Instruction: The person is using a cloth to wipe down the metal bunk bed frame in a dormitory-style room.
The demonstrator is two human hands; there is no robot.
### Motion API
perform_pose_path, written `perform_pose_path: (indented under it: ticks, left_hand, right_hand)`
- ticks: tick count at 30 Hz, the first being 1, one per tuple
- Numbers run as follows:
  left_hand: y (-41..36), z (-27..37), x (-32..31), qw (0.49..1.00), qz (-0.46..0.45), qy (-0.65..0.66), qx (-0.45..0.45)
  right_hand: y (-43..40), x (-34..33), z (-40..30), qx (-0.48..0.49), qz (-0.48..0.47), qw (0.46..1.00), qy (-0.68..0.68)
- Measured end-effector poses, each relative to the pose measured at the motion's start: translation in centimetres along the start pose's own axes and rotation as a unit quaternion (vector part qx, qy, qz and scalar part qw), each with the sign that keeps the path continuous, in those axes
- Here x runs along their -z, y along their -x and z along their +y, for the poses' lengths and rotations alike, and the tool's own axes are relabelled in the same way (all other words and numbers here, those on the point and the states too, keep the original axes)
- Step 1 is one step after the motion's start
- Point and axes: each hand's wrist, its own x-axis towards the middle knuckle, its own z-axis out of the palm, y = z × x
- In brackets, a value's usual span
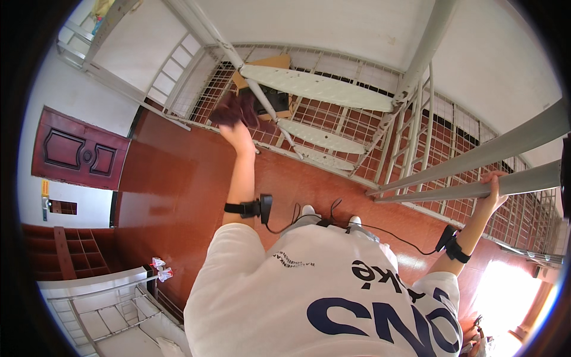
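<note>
A dark maroon cloth, blurred by motion, is in my left hand, raised beside the left rail of a white metal bunk-bed ladder. Behind the cloth, an opened cardboard box with dark contents rests on the bed's wire-mesh base. On the right, my right hand is wrapped around a grey-white metal post of the bed frame. Each forearm wears a black strap with a small device, joined by cables at the waist.
Red-brown floor lies between the beds. A maroon panelled door stands at the far left, above brown shelving. Another metal bed frame is at lower left, with small plastic bags at its corner. Ladder rungs and posts project close in front.
</note>
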Motion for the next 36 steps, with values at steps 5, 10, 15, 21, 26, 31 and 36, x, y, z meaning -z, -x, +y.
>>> perform_pose_path:
  ticks: [5,10,15,21,26,31,36]
  left_hand:
    - [-5.6,2.6,-3.1,0.896,-0.16,0.345,0.227]
    - [-2.8,-2.1,-2.4,0.908,-0.181,0.195,0.324]
    - [7.1,-11.5,4.7,0.923,-0.242,-0.002,0.299]
    - [-0.7,-7.6,6.1,0.866,-0.185,0.109,0.452]
    - [-16.7,6.8,1.4,0.866,-0.244,0.373,0.229]
    - [-23.7,13.5,-5.9,0.914,-0.296,0.275,0.048]
    - [-22.1,12.8,-7.9,0.949,-0.212,0.233,0.011]
  right_hand:
    - [-0.1,0.0,-0.2,-0.014,0.006,1.0,-0.013]
    - [-0.6,0.6,1.7,-0.017,-0.026,0.999,-0.042]
    - [-0.6,-0.5,-0.2,-0.052,-0.021,0.998,-0.04]
    - [0.0,1.3,0.9,-0.012,-0.019,1.0,-0.019]
    - [0.0,0.3,0.1,-0.014,-0.019,0.999,-0.023]
    - [-0.1,-0.4,-0.6,-0.038,-0.024,0.997,-0.064]
    - [-0.6,0.3,0.4,-0.033,-0.007,0.999,-0.043]
